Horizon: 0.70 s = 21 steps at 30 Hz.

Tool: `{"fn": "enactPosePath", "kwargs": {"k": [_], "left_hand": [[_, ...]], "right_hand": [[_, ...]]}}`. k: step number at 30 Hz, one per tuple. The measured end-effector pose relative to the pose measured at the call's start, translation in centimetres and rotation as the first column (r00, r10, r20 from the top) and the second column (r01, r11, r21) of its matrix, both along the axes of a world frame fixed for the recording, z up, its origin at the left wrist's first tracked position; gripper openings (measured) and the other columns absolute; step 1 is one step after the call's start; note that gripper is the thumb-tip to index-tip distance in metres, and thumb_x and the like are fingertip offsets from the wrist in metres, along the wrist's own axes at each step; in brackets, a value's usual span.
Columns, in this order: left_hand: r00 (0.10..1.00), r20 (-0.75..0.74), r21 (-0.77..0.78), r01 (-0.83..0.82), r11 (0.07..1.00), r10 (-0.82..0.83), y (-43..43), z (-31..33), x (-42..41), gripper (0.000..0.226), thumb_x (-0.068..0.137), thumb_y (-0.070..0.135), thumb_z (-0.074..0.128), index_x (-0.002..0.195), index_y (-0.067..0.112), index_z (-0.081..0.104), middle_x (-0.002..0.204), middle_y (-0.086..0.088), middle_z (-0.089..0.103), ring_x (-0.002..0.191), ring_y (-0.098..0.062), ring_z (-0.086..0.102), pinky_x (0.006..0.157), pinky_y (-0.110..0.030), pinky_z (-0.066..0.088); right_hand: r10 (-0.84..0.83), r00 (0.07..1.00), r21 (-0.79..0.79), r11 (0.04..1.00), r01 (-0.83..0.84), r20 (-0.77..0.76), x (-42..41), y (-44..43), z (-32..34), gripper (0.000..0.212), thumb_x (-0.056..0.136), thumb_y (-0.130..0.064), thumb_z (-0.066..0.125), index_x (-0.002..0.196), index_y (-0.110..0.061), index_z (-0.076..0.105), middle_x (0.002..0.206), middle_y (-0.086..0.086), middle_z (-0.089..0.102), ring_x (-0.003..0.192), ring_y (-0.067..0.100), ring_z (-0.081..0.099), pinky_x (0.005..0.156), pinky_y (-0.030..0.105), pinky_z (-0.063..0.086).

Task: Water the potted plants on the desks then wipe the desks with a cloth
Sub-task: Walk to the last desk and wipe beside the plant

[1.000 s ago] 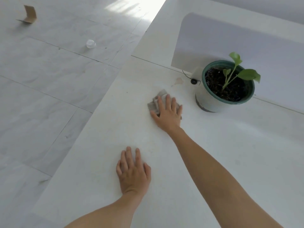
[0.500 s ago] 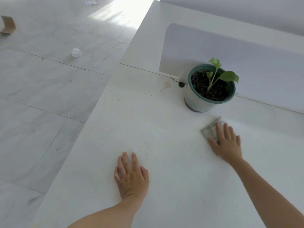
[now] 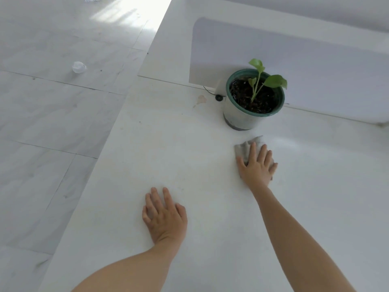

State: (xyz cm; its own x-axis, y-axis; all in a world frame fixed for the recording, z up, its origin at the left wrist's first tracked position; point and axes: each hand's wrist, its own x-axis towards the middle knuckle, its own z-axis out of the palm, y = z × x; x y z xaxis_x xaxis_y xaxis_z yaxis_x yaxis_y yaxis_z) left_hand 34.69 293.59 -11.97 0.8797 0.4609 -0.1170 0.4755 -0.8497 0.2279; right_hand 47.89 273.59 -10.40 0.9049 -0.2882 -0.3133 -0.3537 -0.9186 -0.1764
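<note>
A white desk (image 3: 160,157) fills the middle of the head view. On it, near the back divider, stands a potted plant (image 3: 252,100): a green-rimmed pale pot with dark soil and a small leafy seedling. Just in front of the pot lies a grey cloth (image 3: 245,147), pressed flat to the desk under my right hand (image 3: 257,167), fingers spread over it. My left hand (image 3: 164,216) rests palm down on the desk nearer to me, fingers apart, holding nothing.
A white divider panel (image 3: 305,66) runs behind the pot. A small black round object on a thin wire (image 3: 219,98) and a brownish stain (image 3: 200,100) lie left of the pot. The desk's left edge drops to a tiled floor with a crumpled white scrap (image 3: 78,67).
My right hand slid the cloth from left of the pot across to the right, in front of the pot, then back a little to the left. My left hand stayed put.
</note>
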Motion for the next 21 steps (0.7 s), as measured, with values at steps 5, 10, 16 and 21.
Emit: {"fn": "enactPosePath", "kwargs": {"k": [5,10,16,21], "left_hand": [[0.999,-0.034,-0.034,0.021,0.999,-0.022,0.0,0.3,0.0,0.057,0.072,0.028,0.032,0.113,0.003,0.063,0.121,-0.027,0.059,0.116,-0.032,0.039,0.087,-0.043,0.025],[0.995,-0.076,-0.091,0.052,0.995,-0.059,0.0,0.7,-0.1,0.057,0.072,0.028,0.032,0.111,0.000,0.063,0.120,-0.029,0.059,0.109,-0.044,0.058,0.087,-0.043,0.024],[0.995,-0.069,-0.128,0.062,0.990,-0.071,0.0,0.9,-0.2,0.058,0.072,0.028,0.032,0.111,-0.001,0.062,0.121,-0.030,0.058,0.109,-0.044,0.057,0.087,-0.046,0.023],[0.995,-0.065,-0.139,0.064,0.988,-0.074,0.0,0.6,-0.3,0.055,0.073,0.027,0.032,0.112,0.002,0.062,0.121,-0.028,0.058,0.110,-0.041,0.057,0.089,-0.044,0.031]], "right_hand": [[0.121,0.993,0.020,0.992,-0.121,-0.008,-3.1,2.6,0.2,0.064,0.091,-0.054,0.024,0.146,-0.030,0.000,0.157,0.007,-0.008,0.144,0.027,-0.010,0.114,0.051,-0.005],[0.239,0.971,0.052,0.969,-0.240,0.017,-6.8,4.2,0.9,0.059,0.091,-0.052,0.026,0.145,-0.031,0.015,0.158,0.003,0.003,0.145,0.025,-0.002,0.115,0.048,-0.002],[0.256,0.900,0.050,0.955,-0.291,0.354,-11.9,5.2,1.2,0.035,0.077,-0.039,0.046,0.089,-0.019,0.071,0.102,0.004,0.071,0.102,0.023,0.051,0.077,0.044,0.051],[0.077,0.909,0.255,0.947,-0.195,0.409,-11.4,6.1,3.0,0.035,0.079,-0.032,0.046,0.076,-0.007,0.069,0.075,0.009,0.070,0.078,0.033,0.061,0.060,0.035,0.046]]}}
